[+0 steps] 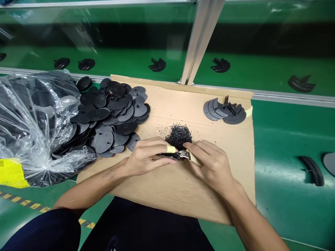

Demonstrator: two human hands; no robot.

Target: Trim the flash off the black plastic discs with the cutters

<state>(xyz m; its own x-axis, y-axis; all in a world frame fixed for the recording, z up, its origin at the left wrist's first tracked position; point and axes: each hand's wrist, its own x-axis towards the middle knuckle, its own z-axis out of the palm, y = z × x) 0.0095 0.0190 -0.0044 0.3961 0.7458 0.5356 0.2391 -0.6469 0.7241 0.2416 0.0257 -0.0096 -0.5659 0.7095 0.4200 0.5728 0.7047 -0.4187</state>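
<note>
Nearest my camera is a dark-clothed lap point(146, 226), and over it lies a flat tan cardboard sheet point(167, 198). Above the sheet I have both hands close together. The left hand point(146, 157) pinches a thin black plastic piece point(165, 156) between thumb and fingers, a pale-yellow wrap point(171, 149) round one fingertip. The right hand point(211, 164) is closed around a small silver metal hand cutter point(183, 154), whose head meets the piece's right end; I cannot tell whether its jaws are apart or together.

I judge the piece light and stiff, probably smooth enough to slip, with any slender projections liable to snap. I would pinch it flat across its broad face, near the end away from the metal, and keep fingertips clear of the cutter.

Just beyond the hands sits a mound of tiny black plastic crumbs point(180, 134). To the left spreads a heap of black and grey oval plastic discs point(98, 114), beside a clear crinkled plastic bag point(39, 136) of dark pieces with a bright yellow label point(12, 172). Near the sheet's far right corner is a fanned cluster of grey curved plastic parts point(213, 108).

Farther off, past a silver metal upright point(201, 38), black curved plastic parts point(221, 65) lie spaced out on a green surface point(125, 59).
</note>
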